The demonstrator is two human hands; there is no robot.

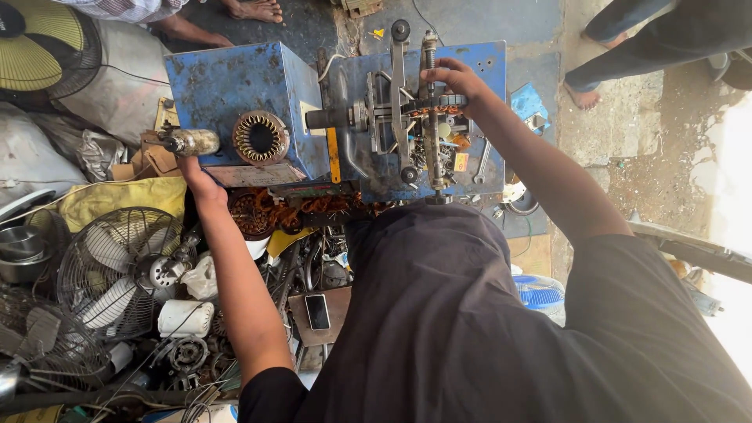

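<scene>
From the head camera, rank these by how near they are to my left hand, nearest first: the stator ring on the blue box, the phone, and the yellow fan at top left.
1. The stator ring, just right of the left hand, on the blue box.
2. The phone, lower down, near the person's body.
3. The yellow fan, in the far upper-left corner.

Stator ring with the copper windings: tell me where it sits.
In the head view, the stator ring sits on the blue machine's front face, upper left, just right of the left hand.
</scene>
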